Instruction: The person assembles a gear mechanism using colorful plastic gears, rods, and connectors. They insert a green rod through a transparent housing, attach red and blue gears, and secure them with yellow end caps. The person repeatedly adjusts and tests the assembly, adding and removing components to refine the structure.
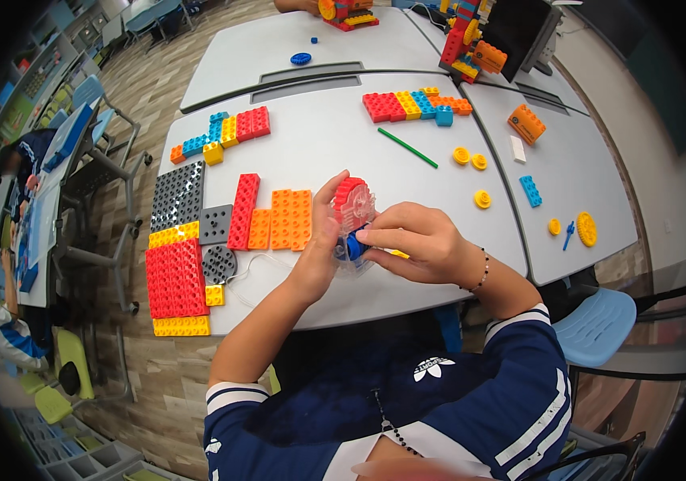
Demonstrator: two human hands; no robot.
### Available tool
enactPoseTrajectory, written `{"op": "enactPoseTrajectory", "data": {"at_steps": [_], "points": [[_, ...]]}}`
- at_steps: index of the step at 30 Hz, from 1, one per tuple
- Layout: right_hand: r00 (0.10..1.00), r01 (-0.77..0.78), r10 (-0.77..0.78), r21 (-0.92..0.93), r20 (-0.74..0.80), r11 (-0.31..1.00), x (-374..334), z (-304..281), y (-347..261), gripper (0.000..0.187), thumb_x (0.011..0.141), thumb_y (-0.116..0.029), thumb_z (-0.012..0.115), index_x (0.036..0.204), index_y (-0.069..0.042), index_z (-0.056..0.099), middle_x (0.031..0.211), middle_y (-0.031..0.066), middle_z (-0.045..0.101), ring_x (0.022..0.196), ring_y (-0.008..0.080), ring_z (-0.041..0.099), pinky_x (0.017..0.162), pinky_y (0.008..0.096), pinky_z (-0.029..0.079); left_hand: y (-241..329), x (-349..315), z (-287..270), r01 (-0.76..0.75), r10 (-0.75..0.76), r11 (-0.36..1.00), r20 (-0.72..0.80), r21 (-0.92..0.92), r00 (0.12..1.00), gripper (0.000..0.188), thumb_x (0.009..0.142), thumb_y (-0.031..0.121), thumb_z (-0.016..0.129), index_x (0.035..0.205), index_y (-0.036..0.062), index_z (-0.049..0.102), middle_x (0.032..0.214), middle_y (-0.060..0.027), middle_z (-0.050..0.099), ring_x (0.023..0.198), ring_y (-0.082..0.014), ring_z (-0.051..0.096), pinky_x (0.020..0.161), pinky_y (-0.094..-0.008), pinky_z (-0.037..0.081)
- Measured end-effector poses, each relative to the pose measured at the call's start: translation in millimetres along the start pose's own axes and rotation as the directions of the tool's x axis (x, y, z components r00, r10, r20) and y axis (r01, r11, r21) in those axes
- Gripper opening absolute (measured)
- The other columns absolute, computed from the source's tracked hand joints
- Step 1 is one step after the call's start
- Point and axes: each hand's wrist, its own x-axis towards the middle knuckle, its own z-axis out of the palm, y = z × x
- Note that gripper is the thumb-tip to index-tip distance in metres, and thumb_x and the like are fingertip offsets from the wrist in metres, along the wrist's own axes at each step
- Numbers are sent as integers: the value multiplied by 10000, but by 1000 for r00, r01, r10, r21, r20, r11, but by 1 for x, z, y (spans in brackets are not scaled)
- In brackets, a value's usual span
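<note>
Over the near edge of the white table, my left hand is closed around a clear plastic gear housing. A red toothed gear sits at its top. From the other side my right hand pinches a small round blue piece against the lower part of the housing. My fingers partly cover that piece, so whether it is seated inside cannot be seen. Something yellow shows beneath my right fingers. A white cord lies on the table left of my left wrist.
Building bricks in red, orange and grey plates lie at left. Two joined brick strips lie farther back. A green rod, yellow round pieces and a yellow gear lie right. Another person's hand touches a model.
</note>
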Motion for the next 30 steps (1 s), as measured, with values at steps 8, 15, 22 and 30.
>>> {"op": "enactPoseTrajectory", "data": {"at_steps": [8, 15, 22, 30], "points": [[816, -542, 576, -412, -49, 732, -7, -29, 106, 210, 815, -210, 660, 943, -44, 666, 887, 99, 635, 817, 238, 616, 721, 341, 504, 6, 2, -19, 148, -89, 862, 143, -485, 986, 609, 966, 540, 232, 1389, 107, 295, 1143, -192, 546, 937, -302, 624, 824, -405, 497], [722, -563, 692, -583, -3, 586, -31, -17, 148, 181, 838, -200, 618, 869, -22, 637, 870, 101, 635, 835, 249, 620, 722, 364, 507, 8, 5, -29, 174, -33, 701, 212, -692, 977, 646, 955, 568, 190, 1302, 74, 419, 1139, -191, 546, 918, -307, 622, 794, -390, 504], [783, -618, 618, 192, 71, 762, -9, -35, 71, 72, 851, -76, 575, 876, -9, 580, 710, 68, 601, 623, 119, 557, 593, 247, 453, 7, 5, -32, 91, -29, 708, 100, -701, 995, 631, 956, 555, 207, 1251, 67, 476, 1097, -177, 564, 970, -284, 577, 842, -398, 466], [913, -404, 391, 135, 117, 905, 2, -43, 14, 70, 776, -44, 622, 831, -19, 586, 641, 32, 579, 508, 78, 519, 482, 202, 411, 5, 7, -35, 110, 10, 608, 145, -787, 989, 616, 958, 541, 226, 1250, 59, 475, 1097, -180, 564, 968, -267, 555, 824, -394, 454]]}}
